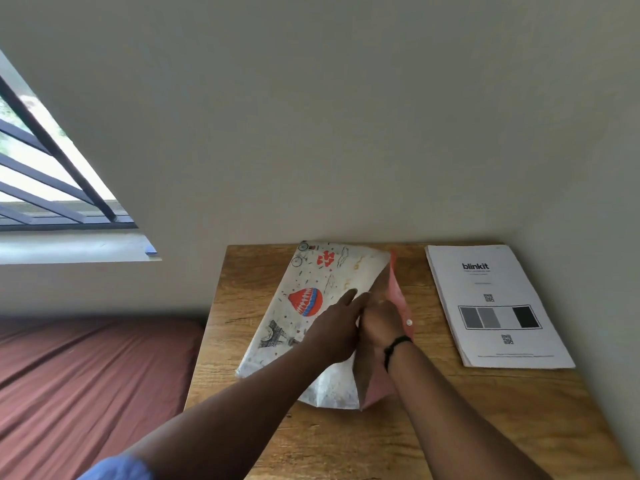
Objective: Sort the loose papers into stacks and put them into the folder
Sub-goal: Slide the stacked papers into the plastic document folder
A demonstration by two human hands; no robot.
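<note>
A white folder (308,271) printed with a red and blue balloon and a tower lies in the middle of the wooden table (450,417). Its pink flap (398,292) with a white snap button stands lifted along the right side. My left hand (337,323) lies flat on the printed cover with its fingers straight. My right hand (381,323), with a black band on the wrist, is curled at the folder's opening beside the pink flap; what it grips is hidden. A stack of white printed papers (495,306) lies to the right of the folder.
The table stands against a plain wall at the back and right. A bed with a reddish-brown cover (86,375) runs along the table's left side. A barred window (45,174) is at the upper left.
</note>
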